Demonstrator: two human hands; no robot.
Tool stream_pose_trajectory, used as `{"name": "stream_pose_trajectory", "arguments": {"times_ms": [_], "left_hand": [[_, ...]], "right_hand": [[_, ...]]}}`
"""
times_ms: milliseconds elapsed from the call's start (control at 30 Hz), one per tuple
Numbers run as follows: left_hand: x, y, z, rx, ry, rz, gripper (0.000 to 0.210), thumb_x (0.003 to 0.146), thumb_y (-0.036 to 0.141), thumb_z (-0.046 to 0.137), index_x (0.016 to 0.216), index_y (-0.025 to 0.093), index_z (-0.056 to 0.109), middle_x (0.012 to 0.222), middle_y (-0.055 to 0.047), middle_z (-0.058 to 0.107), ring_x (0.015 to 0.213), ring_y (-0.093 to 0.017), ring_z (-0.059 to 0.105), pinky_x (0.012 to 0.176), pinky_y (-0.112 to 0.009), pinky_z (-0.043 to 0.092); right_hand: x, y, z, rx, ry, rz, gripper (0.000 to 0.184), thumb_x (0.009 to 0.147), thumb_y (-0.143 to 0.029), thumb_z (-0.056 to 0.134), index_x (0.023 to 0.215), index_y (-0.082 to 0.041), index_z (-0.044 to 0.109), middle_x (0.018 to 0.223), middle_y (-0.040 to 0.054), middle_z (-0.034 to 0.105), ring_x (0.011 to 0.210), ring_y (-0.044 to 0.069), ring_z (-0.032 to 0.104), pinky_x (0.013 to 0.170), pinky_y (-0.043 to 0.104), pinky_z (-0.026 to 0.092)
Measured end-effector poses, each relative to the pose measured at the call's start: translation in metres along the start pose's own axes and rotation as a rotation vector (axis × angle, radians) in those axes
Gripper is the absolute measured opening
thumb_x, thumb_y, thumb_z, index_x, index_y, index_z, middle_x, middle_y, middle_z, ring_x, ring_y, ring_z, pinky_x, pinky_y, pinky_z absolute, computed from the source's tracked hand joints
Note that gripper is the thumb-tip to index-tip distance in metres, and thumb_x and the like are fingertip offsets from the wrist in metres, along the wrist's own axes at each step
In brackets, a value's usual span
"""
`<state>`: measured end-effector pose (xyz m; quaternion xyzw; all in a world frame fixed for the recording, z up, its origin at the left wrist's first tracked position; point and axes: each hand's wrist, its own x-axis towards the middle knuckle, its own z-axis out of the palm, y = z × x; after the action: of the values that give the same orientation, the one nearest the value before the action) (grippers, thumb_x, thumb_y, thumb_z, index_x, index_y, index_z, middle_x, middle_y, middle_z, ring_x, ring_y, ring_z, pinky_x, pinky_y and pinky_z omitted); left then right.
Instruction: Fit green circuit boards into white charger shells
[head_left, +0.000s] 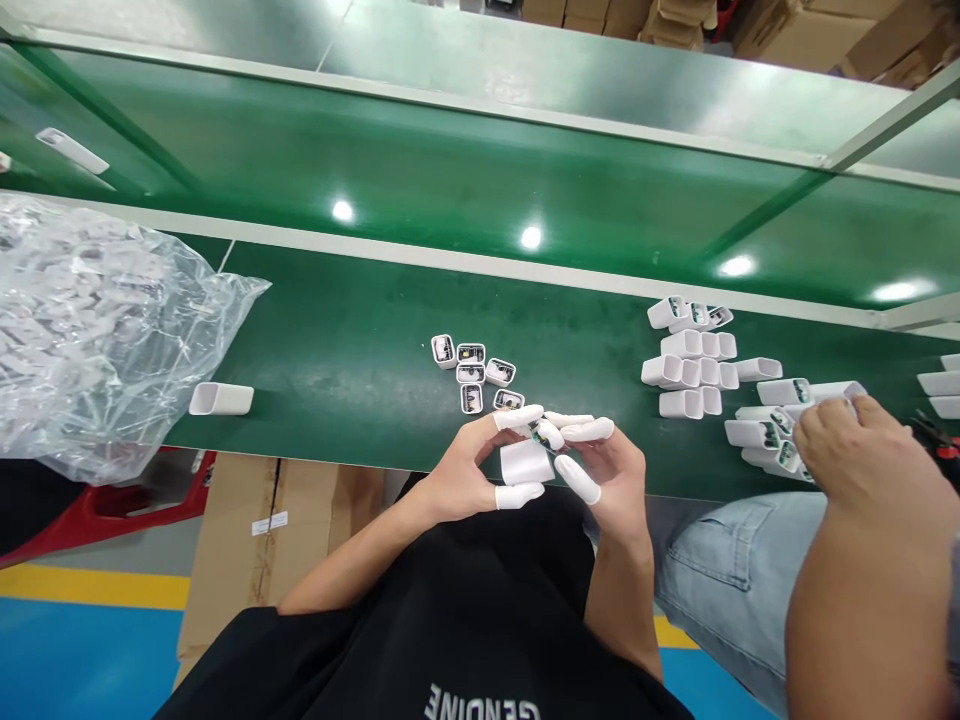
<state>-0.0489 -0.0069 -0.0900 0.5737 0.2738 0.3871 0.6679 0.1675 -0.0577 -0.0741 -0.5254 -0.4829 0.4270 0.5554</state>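
Close in front of my body, my left hand [480,470] grips a white plastic housing [526,463], with the thumb below it and a finger above. White finger cots cover my fingertips. My right hand [604,465] pinches a small white part with a green circuit board [547,435] at the housing's upper edge. Whether that part sits inside the housing or just above it, I cannot tell. Just beyond my hands, several small white open-ended pieces [471,373] with electronics inside stand on the green bench [345,350].
At the left lie a clear bag of white parts [97,320] and a lone white housing [221,399]. Rows of white housings [682,371] stand at the right. A co-worker's hand [840,445] reaches among more housings there. A cardboard box [247,540] is below the bench edge.
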Motion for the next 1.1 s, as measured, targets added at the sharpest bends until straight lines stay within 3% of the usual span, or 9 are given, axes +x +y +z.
{"name": "stream_pose_trajectory", "arguments": {"times_ms": [133,233,367,467,567,667,800,933,1100], "left_hand": [[-0.002,0.003,-0.005,0.133,-0.038,-0.033,0.089,0.082,0.032,0.102,0.163,0.033,0.065,0.133,-0.01,0.081,0.115,-0.029,0.081,0.105,-0.044,0.069],[-0.005,0.0,-0.005,0.127,-0.03,-0.064,0.093,0.081,0.033,0.104,0.165,0.033,0.063,0.127,-0.009,0.081,0.115,-0.029,0.082,0.108,-0.046,0.069],[-0.008,-0.002,-0.006,0.058,0.043,-0.059,0.09,0.078,0.032,0.107,0.159,0.035,0.066,0.136,-0.009,0.077,0.122,-0.028,0.08,0.113,-0.047,0.068],[-0.006,0.005,-0.008,0.098,0.039,-0.022,0.065,0.077,0.032,0.107,0.136,0.03,0.078,0.127,-0.008,0.074,0.115,-0.026,0.078,0.101,-0.042,0.07],[-0.004,0.008,-0.007,0.104,0.045,-0.015,0.051,0.079,0.031,0.105,0.12,0.027,0.073,0.128,-0.009,0.075,0.121,-0.028,0.077,0.099,-0.043,0.07],[-0.005,0.003,0.0,0.024,0.126,-0.056,0.056,0.083,0.029,0.102,0.111,0.028,0.053,0.109,-0.002,0.076,0.098,-0.02,0.08,0.085,-0.036,0.069],[-0.005,-0.005,0.007,-0.009,0.239,-0.045,0.067,0.085,0.035,0.102,0.11,0.032,0.04,0.082,0.011,0.053,0.067,-0.01,0.06,0.065,-0.026,0.056],[-0.006,0.005,0.005,0.144,0.131,-0.049,0.049,0.107,0.041,0.078,0.145,0.036,0.048,0.102,0.001,0.058,0.082,-0.014,0.06,0.077,-0.032,0.058],[-0.007,0.016,-0.003,0.375,-0.066,0.027,0.048,0.112,0.034,0.066,0.158,0.032,0.054,0.149,-0.015,0.059,0.128,-0.03,0.067,0.111,-0.051,0.061]], "right_hand": [[0.009,0.001,-0.005,0.071,-0.092,0.143,0.036,0.083,-0.036,0.102,0.087,-0.025,0.068,0.111,0.0073,0.089,0.099,0.026,0.088,0.085,0.039,0.076],[0.014,0.007,-0.005,0.117,-0.106,0.184,0.04,0.08,-0.039,0.104,0.098,-0.028,0.07,0.101,0.004,0.088,0.087,0.024,0.087,0.079,0.038,0.075],[0.014,0.016,-0.005,0.167,0.006,0.083,0.048,0.092,-0.045,0.093,0.135,-0.034,0.074,0.108,0.0063,0.087,0.087,0.029,0.088,0.074,0.042,0.075],[0.01,0.017,-0.007,0.179,0.04,-0.051,0.041,0.095,-0.044,0.089,0.133,-0.037,0.078,0.118,0.0107,0.086,0.099,0.033,0.088,0.083,0.05,0.076],[0.005,0.014,-0.006,0.214,0.031,-0.127,0.036,0.094,-0.042,0.09,0.129,-0.039,0.079,0.121,0.0116,0.084,0.104,0.034,0.087,0.092,0.056,0.074],[0.0,0.008,0.0,0.19,0.061,-0.159,0.036,0.094,-0.048,0.088,0.127,-0.038,0.077,0.116,0.0107,0.083,0.106,0.034,0.084,0.094,0.059,0.074],[-0.004,0.007,0.01,0.088,0.132,-0.178,0.043,0.089,-0.058,0.09,0.121,-0.033,0.074,0.105,0.0077,0.079,0.098,0.032,0.081,0.085,0.058,0.074],[-0.005,0.008,0.014,0.092,0.139,-0.174,0.044,0.089,-0.058,0.09,0.122,-0.034,0.073,0.103,0.0069,0.077,0.097,0.031,0.079,0.083,0.054,0.072],[-0.005,0.002,0.016,0.12,0.15,-0.193,0.043,0.091,-0.055,0.091,0.124,-0.034,0.074,0.108,0.0078,0.078,0.104,0.03,0.08,0.086,0.053,0.074]]}}
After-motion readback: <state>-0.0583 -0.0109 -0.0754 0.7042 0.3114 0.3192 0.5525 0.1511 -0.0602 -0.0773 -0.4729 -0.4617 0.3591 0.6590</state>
